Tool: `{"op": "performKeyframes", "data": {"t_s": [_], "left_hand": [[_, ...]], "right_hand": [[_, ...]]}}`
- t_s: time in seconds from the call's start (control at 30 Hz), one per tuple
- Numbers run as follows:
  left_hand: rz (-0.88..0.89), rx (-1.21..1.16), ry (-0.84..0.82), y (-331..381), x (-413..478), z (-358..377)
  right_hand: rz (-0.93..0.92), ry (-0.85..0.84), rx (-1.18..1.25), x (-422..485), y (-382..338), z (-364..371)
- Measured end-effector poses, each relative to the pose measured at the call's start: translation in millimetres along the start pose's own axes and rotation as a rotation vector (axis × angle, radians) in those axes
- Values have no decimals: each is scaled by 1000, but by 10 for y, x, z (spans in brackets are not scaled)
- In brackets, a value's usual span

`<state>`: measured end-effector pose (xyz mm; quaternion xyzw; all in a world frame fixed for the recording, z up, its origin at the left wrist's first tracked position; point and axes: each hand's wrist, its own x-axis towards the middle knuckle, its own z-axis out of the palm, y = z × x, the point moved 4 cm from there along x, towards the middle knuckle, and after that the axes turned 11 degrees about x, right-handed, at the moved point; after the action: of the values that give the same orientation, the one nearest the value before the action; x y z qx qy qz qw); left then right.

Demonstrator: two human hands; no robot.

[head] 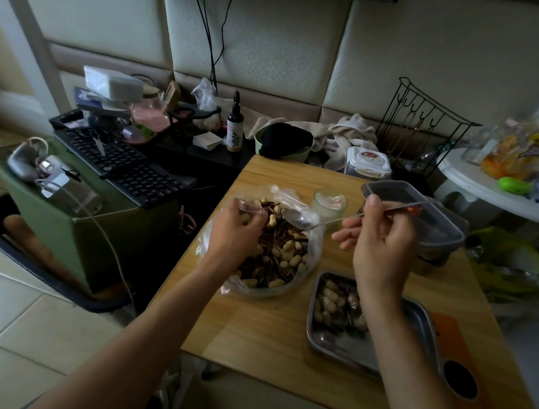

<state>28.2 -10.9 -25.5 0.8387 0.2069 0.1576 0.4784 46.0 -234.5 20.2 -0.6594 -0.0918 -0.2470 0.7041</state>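
A clear plastic bag (304,219) of peanuts in their shells mixed with dark seeds (286,253) lies open on the wooden table (257,324). My left hand (233,236) reaches into it and pinches the bag's rim at the far left, fingers curled. My right hand (381,240) hovers to the right of the bag and grips long metal tongs (394,208) whose tips point left toward the bag. Below that hand sits a steel tray (410,340) with a small heap of peanuts (332,303) at its far end.
A small glass cup (330,204) and a lidded plastic box (416,210) stand behind the bag. A white container (369,162), cloths and a wire rack (420,124) crowd the back. A keyboard (121,164) lies on a green box at left. A dark round object (459,379) sits near the table's front right.
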Motion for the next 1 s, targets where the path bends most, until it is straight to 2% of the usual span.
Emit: {"op": "performKeyframes", "data": {"t_s": [0.1,0.27,0.6,0.77,1.0], "left_hand": [[0,1,-28,-25,-24,-51],[41,134,-114,-90,-89,-45],[125,366,-246,-135,-123,92],[71,301,-290,-153,-90,83],[62,287,-293,-157,-88,79]], "right_hand": [[163,44,55,-4,99,15],[383,102,132,-83,299,137],[458,143,276,-152,374,432],[389,150,181,-124,414,469],[69,-37,-168,-62,365,480]]}}
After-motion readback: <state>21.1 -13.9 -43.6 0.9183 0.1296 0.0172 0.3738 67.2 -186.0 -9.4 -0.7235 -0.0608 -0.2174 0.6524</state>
